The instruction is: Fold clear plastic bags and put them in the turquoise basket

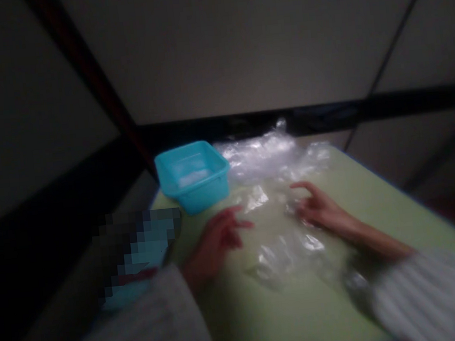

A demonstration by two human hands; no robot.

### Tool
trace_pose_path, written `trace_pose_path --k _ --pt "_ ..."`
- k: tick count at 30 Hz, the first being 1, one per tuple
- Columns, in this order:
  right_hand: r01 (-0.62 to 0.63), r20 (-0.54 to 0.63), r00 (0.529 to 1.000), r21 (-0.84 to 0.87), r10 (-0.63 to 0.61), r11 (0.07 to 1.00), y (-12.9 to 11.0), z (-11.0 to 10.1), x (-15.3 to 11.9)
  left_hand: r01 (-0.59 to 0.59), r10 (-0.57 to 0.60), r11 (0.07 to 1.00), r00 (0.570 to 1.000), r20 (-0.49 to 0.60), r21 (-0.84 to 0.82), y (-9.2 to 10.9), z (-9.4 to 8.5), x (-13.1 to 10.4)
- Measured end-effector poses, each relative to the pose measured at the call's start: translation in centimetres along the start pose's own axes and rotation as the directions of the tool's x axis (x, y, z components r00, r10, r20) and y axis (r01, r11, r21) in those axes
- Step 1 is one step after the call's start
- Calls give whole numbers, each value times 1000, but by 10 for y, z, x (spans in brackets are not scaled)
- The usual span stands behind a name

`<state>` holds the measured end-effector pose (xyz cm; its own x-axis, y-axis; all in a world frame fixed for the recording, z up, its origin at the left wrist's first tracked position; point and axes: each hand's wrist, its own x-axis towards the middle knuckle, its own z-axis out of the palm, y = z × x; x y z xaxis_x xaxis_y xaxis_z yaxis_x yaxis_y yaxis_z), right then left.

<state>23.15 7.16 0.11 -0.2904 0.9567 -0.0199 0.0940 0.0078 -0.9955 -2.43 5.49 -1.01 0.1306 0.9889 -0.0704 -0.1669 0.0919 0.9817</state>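
A clear plastic bag lies crinkled on the pale green table, between my two hands. Over its left side is my left hand, fingers apart and some stretched toward the plastic, with nothing visibly held. My right hand is at the bag's right edge; its index finger points out while the lower fingers curl in against the plastic and appear to pinch it. Blur hides the exact contact. Behind my left hand stands a turquoise plastic tub with something whitish inside.
More clear plastic bags are heaped at the table's far edge, beside the tub. Another shiny piece of plastic lies near my right sleeve. A pale panelled wall rises behind the table. A pixelated patch covers something at the left.
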Motion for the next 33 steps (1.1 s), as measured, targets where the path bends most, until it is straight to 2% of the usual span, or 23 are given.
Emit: trace_pose_path --k 2,4,11,14,16,17,18,20,22,24,28,30,33 --pt "9 -64 998 -124 -17 992 7 -5 4 -59 68 997 980 -187 51 2 0 4" --pt "29 -79 996 -176 -43 984 12 -7 6 -111 128 991 955 -266 78 2 -1 8" --pt "98 49 995 -151 -92 984 12 -6 6 -204 256 956 930 -264 210 0 6 5" --pt "23 218 976 -95 -2 995 1 -6 -2 -326 409 902 855 -318 282 5 10 -2" --pt "-81 355 931 -15 81 997 -9 -7 -12 -387 484 868 800 -355 311 7 11 -6" --pt "-118 350 932 53 92 992 -13 -8 -17 -397 493 864 788 -367 309 7 11 -6" --pt "-111 300 952 133 67 985 -17 -9 -21 -391 482 871 793 -371 297 7 10 -6" --pt "-51 166 986 238 11 970 -23 -10 -26 -343 421 902 831 -363 260 4 8 -4" --pt "-6 108 994 246 -21 969 -24 -10 -24 -276 339 935 882 -327 224 0 5 0" --pt "-9 136 991 162 -13 987 -19 -10 -17 -216 264 957 926 -272 192 -4 4 5" --pt "25 194 981 -164 7 986 -2 -9 -4 -97 114 988 984 -139 124 -8 5 11" --pt "58 217 976 -266 1 962 3 -7 -4 -23 28 998 996 -88 58 -8 6 13" --pt "109 251 967 -286 -35 952 0 -5 -9 26 -25 1000 995 -96 8 -7 7 12"
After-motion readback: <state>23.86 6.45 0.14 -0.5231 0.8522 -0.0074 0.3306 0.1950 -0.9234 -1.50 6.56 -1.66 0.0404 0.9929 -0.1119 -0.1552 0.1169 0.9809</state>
